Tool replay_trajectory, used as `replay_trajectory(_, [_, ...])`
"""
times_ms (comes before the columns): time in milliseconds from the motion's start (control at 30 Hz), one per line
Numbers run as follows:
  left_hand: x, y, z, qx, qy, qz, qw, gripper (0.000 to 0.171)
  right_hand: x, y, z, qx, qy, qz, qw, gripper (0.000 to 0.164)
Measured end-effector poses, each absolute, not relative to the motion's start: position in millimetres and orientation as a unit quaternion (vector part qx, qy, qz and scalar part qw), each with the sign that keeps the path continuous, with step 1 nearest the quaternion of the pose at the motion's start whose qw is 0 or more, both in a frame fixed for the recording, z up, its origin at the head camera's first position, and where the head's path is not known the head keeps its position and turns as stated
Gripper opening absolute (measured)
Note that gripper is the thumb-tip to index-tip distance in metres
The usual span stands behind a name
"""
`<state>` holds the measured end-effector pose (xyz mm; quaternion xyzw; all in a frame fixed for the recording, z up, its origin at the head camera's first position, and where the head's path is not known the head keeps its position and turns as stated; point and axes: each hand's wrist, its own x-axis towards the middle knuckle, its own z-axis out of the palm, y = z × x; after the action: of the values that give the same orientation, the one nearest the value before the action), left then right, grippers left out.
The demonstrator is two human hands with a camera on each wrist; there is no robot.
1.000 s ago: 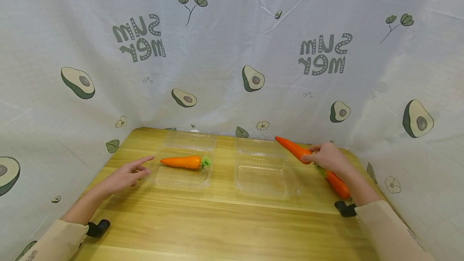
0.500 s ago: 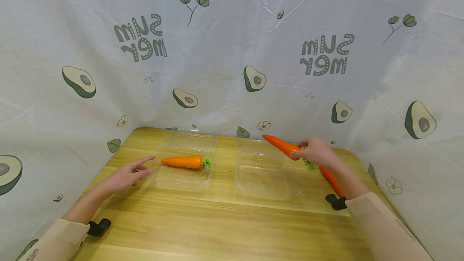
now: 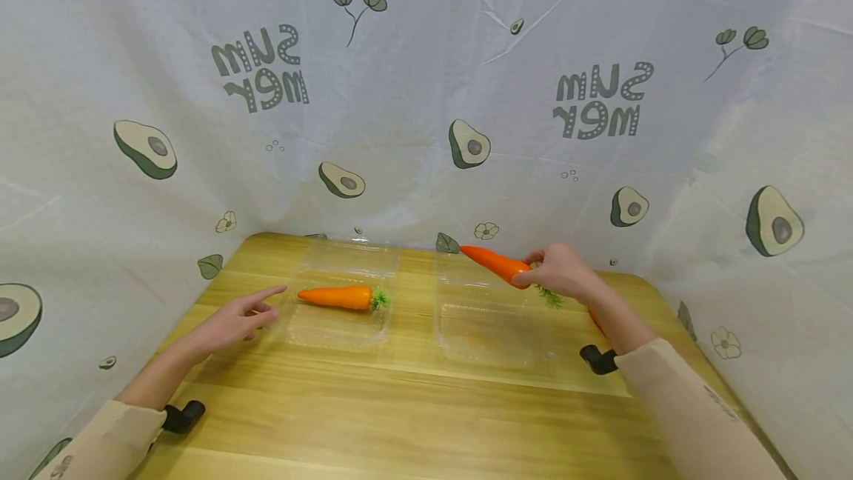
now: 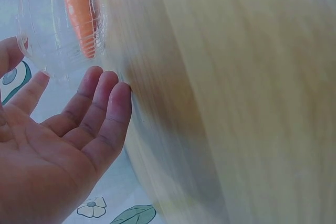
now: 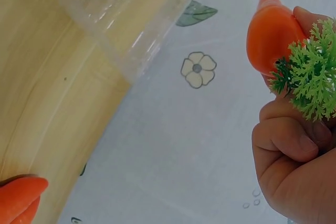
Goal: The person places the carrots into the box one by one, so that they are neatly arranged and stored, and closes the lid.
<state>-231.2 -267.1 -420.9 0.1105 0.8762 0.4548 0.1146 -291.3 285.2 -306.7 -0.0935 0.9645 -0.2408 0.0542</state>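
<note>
My right hand (image 3: pixel 558 272) grips a red-orange carrot (image 3: pixel 494 264) near its leafy end, held above the right clear plastic box (image 3: pixel 493 332). The carrot's tip points up and left, and its green leaves (image 5: pixel 317 72) hang behind the fingers in the right wrist view. At the left, a lighter orange carrot (image 3: pixel 336 298) lies in another clear plastic box (image 3: pixel 333 333), leaves to the right. My left hand (image 3: pixel 229 326) hovers just left of that box, fingers relaxed and holding nothing; in the left wrist view its fingertips (image 4: pixel 119 95) are close to the box wall.
Another red carrot (image 5: pixel 21 199) lies on the wooden table (image 3: pixel 400 421) at the right, mostly hidden behind my right forearm in the head view. Both boxes have raised clear lids at the back. A printed curtain (image 3: pixel 400 95) closes off the back and sides.
My right hand has carried the red-orange carrot leftward from the table's right side to above the right box. My left hand and the carrot in the left box stay put.
</note>
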Motion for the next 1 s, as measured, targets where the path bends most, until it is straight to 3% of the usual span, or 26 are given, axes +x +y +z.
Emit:
replay_trajectory(467, [-231.2,-266.8,-419.5,0.11,0.879,0.449,0.117,0.062,-299.3,250.4,-303.6,-0.137,0.96,-0.239,0.059,0.034])
replay_trajectory(1000, [-231.0,-266.4,-419.8,0.112,0.879,0.449,0.115,0.061,-300.6,212.7,-294.1,-0.192,0.957,-0.208,0.066,0.038])
